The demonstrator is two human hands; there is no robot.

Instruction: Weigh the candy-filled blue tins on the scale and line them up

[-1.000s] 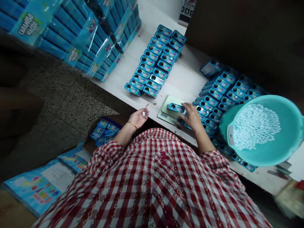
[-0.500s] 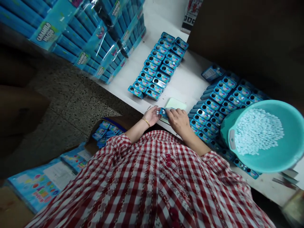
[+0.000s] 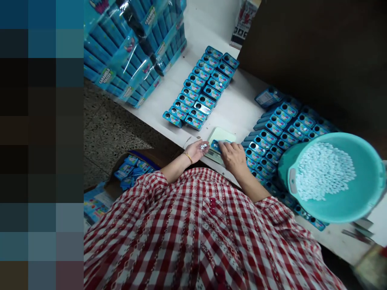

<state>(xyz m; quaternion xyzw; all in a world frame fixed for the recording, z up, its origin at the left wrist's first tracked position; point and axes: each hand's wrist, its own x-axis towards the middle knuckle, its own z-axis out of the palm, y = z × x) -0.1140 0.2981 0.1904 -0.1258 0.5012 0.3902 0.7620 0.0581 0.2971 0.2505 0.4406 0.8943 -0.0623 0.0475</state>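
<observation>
Though small, "CARAMELO MACIZO" on packs (image 3: 133,60).

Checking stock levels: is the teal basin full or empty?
Partly full: white tablets cover the floor of the teal basin; its walls show bare.

I see small blue tin (image 3: 215,145), lying flat at scale's (image 3: 223,133) near edge, white pellets (image 3: 204,146) cupped in left hand (image 3: 197,151)

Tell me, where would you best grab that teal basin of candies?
Probably by the flat handle tab on the left rim of the basin, coming from the left: it juts out, while the round wall is wide and smooth.
</observation>
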